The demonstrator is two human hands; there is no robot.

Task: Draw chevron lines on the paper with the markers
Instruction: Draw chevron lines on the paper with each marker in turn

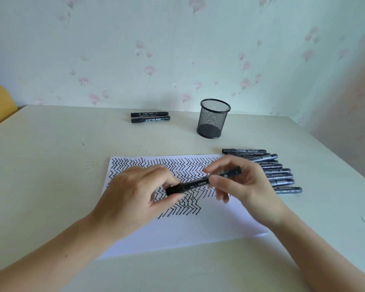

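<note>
A: Head view, ctr frame. Black marker [202, 181] held w/ both hands, raised above the paper [177, 234], tilted, right end higher.

B: Grips?

A: Left hand [135, 199] pinches the marker's lower-left end, thumb + fingers curled on it. Right hand [240, 184] pinches the barrel nr the upper-right end, fingertips on top, thumb below.

B: Paper?

A: Flat on table [40, 165], ctr frame. Chevron rows cover upper part; lower part blank.

B: Other items?

A: Row of markers [280, 175] right of ctr, just beside paper's right edge. Two markers [150, 117] side by side, upper ctr. Mesh pen cup [213, 119] upright, right of those, well apart.
</note>
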